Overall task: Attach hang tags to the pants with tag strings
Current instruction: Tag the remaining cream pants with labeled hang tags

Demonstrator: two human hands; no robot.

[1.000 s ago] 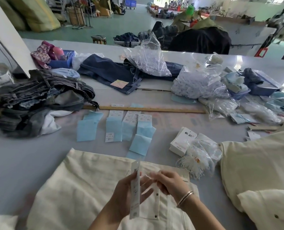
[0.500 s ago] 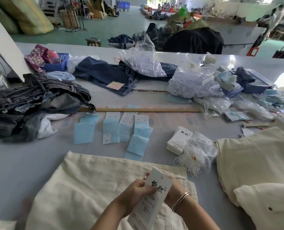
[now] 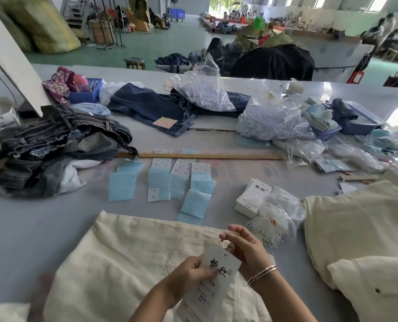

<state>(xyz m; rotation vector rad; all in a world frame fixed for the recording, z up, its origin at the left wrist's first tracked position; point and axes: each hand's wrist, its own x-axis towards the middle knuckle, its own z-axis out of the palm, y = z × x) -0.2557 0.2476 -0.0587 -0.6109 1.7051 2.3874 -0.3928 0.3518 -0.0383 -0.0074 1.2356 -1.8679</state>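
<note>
Both hands work close together above the cream pants (image 3: 123, 259) spread on the grey table (image 3: 30, 224). Left hand (image 3: 188, 274) pinches the white hang tag (image 3: 216, 273) between thumb and fingers, printed face up and tilted. Right hand (image 3: 244, 247) is raised just behind the tag's top corner, fingertips pinched together; whether they hold a tag string cannot be told. Bundled white tag strings (image 3: 266, 226) lie near the right hand, beside a stack of hang tags (image 3: 251, 198). Blue paper slips (image 3: 158, 184) lie beyond the pants.

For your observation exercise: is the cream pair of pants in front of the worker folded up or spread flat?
Spread flat: the cream pants lie open across the table, pocket visible.
</note>
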